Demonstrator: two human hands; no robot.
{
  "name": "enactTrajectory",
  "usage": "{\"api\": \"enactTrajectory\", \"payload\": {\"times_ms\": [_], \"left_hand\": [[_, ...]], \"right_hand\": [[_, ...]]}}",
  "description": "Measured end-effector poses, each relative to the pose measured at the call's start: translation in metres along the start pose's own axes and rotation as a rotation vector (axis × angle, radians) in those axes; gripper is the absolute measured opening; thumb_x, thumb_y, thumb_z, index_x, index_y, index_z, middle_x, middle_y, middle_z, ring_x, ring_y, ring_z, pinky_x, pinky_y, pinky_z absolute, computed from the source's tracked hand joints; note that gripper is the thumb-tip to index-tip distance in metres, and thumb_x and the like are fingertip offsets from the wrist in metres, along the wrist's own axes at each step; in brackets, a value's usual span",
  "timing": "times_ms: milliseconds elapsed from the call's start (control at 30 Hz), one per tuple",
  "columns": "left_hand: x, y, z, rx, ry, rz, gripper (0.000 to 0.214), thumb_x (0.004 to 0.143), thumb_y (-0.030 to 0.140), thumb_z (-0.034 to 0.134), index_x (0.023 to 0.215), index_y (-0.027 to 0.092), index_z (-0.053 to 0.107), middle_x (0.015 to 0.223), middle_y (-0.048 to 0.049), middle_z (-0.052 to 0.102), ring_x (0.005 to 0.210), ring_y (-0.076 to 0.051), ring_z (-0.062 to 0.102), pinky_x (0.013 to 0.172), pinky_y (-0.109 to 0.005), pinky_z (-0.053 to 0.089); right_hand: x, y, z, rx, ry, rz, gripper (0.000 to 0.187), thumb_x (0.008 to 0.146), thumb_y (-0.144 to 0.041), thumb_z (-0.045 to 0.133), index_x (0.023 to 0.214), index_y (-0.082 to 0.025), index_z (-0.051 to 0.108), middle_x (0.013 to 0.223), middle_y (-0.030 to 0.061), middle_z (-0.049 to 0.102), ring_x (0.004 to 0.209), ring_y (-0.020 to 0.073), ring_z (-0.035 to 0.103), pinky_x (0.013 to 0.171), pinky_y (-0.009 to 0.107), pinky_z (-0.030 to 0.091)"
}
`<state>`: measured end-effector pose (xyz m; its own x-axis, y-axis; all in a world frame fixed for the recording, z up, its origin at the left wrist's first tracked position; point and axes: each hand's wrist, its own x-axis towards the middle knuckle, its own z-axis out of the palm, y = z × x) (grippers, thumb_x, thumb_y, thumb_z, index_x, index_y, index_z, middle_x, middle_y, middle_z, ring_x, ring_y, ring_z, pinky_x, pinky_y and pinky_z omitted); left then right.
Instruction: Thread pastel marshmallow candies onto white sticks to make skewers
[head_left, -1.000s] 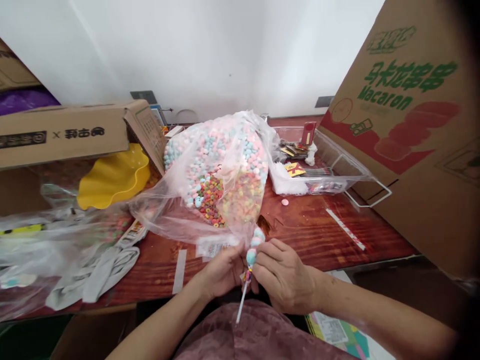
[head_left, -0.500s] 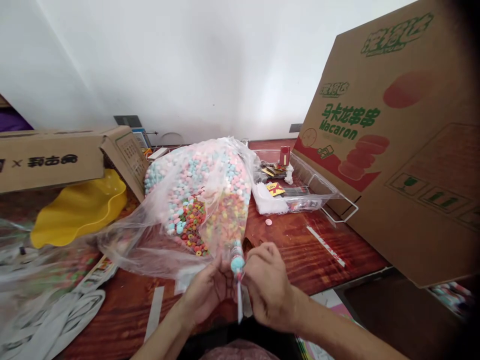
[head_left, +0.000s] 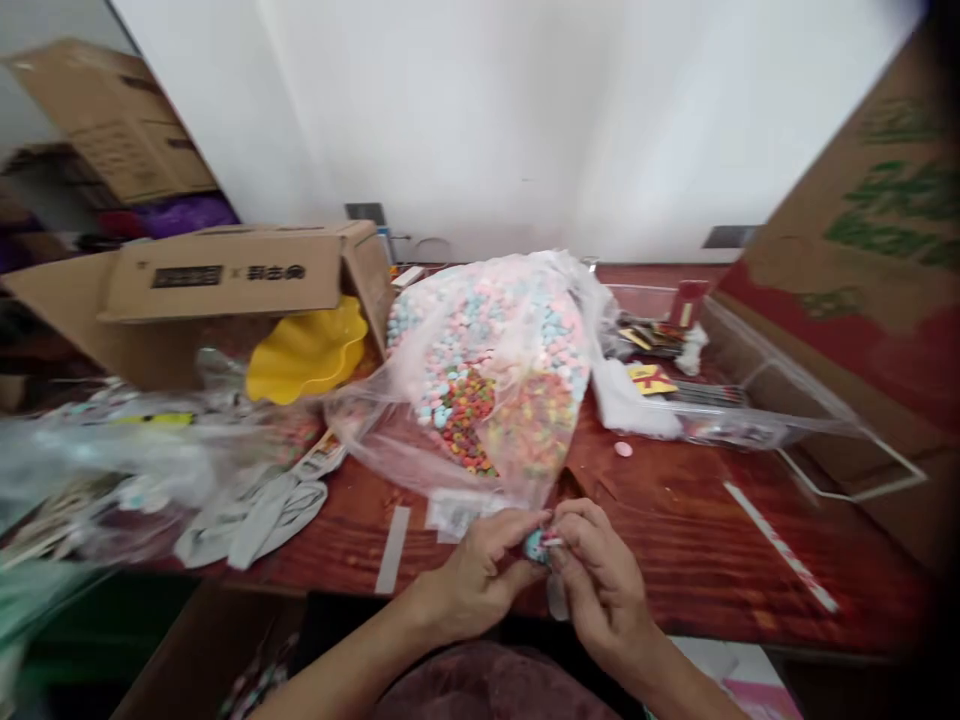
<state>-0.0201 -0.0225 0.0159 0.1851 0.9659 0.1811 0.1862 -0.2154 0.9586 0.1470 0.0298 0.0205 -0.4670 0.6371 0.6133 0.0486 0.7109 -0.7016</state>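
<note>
Just in front of my body, a wrapped candy stick with a pale blue piece at its end sits between my two hands. My left hand is closed on the blue end. From the other side, the fingers of my right hand pinch around its white stick. Fingers hide most of it. Beyond my hands lies a large clear bag full of pink, white and blue candies. Small multicoloured ring candies show near its front.
An open cardboard box with a yellow scalloped tray stands left. Grey-white gloves lie before it. On the right are a clear plastic bin, a loose pink candy, a tape strip and a large carton.
My view has swung left, bringing more of the box into sight. My left hand, half open before, has closed on the candy stick. The white stick no longer points down toward me.
</note>
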Motion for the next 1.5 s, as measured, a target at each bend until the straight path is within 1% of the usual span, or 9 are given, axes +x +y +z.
{"api": "enactTrajectory", "payload": {"times_ms": [200, 400, 567, 667, 867, 967, 1100, 1300, 1500], "left_hand": [[-0.057, 0.016, -0.036, 0.487, 0.071, 0.124, 0.030, 0.095, 0.024, 0.049, 0.118, 0.017, 0.067, 0.098, -0.0121, 0.072, 0.089, -0.021, 0.065, 0.081, -0.031, 0.049], [-0.154, 0.029, -0.125, 0.626, 0.103, -0.548, 0.022, 0.089, 0.026, 0.053, 0.096, 0.021, 0.073, 0.085, -0.0034, 0.074, 0.080, -0.020, 0.066, 0.077, -0.027, 0.048], [-0.216, 0.008, -0.164, 1.002, 0.062, -1.104, 0.026, 0.072, 0.015, 0.058, 0.092, 0.015, 0.075, 0.090, -0.0125, 0.074, 0.090, -0.033, 0.070, 0.081, -0.039, 0.050], [-0.187, 0.012, -0.160, 0.855, 0.142, -0.726, 0.026, 0.087, 0.030, 0.056, 0.105, 0.021, 0.072, 0.103, -0.0082, 0.074, 0.096, -0.024, 0.068, 0.086, -0.033, 0.051], [-0.039, 0.048, -0.155, 1.201, 0.125, -0.043, 0.027, 0.097, 0.026, 0.046, 0.085, 0.014, 0.067, 0.094, -0.0122, 0.068, 0.094, -0.023, 0.062, 0.089, -0.037, 0.047], [-0.009, 0.043, -0.143, 1.227, -0.231, -0.112, 0.024, 0.092, 0.033, 0.058, 0.085, 0.012, 0.068, 0.091, -0.0127, 0.068, 0.089, -0.025, 0.063, 0.084, -0.037, 0.049], [-0.029, 0.017, -0.111, 0.965, -0.533, -0.253, 0.026, 0.089, 0.039, 0.064, 0.080, 0.015, 0.068, 0.084, -0.0091, 0.067, 0.082, -0.024, 0.065, 0.077, -0.034, 0.050], [-0.030, -0.030, -0.059, 1.037, -0.451, -0.088, 0.015, 0.094, 0.022, 0.056, 0.098, 0.012, 0.065, 0.106, -0.0118, 0.063, 0.102, -0.027, 0.059, 0.084, -0.038, 0.050], [-0.011, -0.032, -0.033, 1.153, -0.342, -0.116, 0.015, 0.093, 0.020, 0.055, 0.101, 0.012, 0.064, 0.100, -0.0122, 0.065, 0.093, -0.028, 0.061, 0.077, -0.040, 0.053]], "right_hand": [[-0.015, 0.003, 0.036, 0.427, -0.371, 0.401, 0.023, 0.100, -0.033, 0.044, 0.084, -0.020, 0.052, 0.066, -0.0022, 0.051, 0.058, 0.0129, 0.048, 0.054, 0.024, 0.040], [0.021, 0.010, 0.040, -0.266, -0.331, -0.292, 0.024, 0.092, -0.006, 0.044, 0.104, -0.017, 0.062, 0.098, 0.0089, 0.068, 0.101, 0.0242, 0.054, 0.085, 0.039, 0.037], [0.058, 0.030, 0.045, -0.581, -0.443, -0.441, 0.020, 0.085, -0.002, 0.051, 0.090, -0.017, 0.065, 0.100, 0.0088, 0.070, 0.111, 0.0276, 0.051, 0.087, 0.042, 0.031], [0.093, 0.039, 0.056, -0.734, -0.546, -0.512, 0.017, 0.086, -0.006, 0.054, 0.092, -0.016, 0.066, 0.104, 0.0102, 0.070, 0.113, 0.0287, 0.050, 0.085, 0.042, 0.030], [0.172, 0.037, 0.089, -0.921, -0.695, -0.478, 0.016, 0.086, -0.005, 0.052, 0.081, -0.014, 0.065, 0.092, 0.0140, 0.068, 0.100, 0.0279, 0.053, 0.079, 0.041, 0.030], [0.170, 0.025, 0.070, -0.870, -0.684, -0.497, 0.017, 0.091, -0.009, 0.050, 0.084, -0.016, 0.064, 0.091, 0.0113, 0.067, 0.093, 0.0254, 0.054, 0.079, 0.040, 0.032], [0.108, 0.010, 0.007, -0.645, -0.561, -0.376, 0.020, 0.092, -0.012, 0.048, 0.080, -0.019, 0.062, 0.072, 0.0049, 0.061, 0.071, 0.0196, 0.052, 0.070, 0.036, 0.034], [-0.003, 0.025, -0.024, -0.411, -0.817, 0.059, 0.025, 0.093, -0.008, 0.048, 0.075, -0.022, 0.058, 0.068, -0.0008, 0.062, 0.062, 0.0148, 0.057, 0.064, 0.031, 0.038], [-0.023, 0.065, -0.023, -0.683, -0.330, 0.131, 0.021, 0.098, -0.020, 0.046, 0.096, -0.020, 0.067, 0.092, 0.0062, 0.070, 0.085, 0.0188, 0.064, 0.078, 0.033, 0.046]]}}
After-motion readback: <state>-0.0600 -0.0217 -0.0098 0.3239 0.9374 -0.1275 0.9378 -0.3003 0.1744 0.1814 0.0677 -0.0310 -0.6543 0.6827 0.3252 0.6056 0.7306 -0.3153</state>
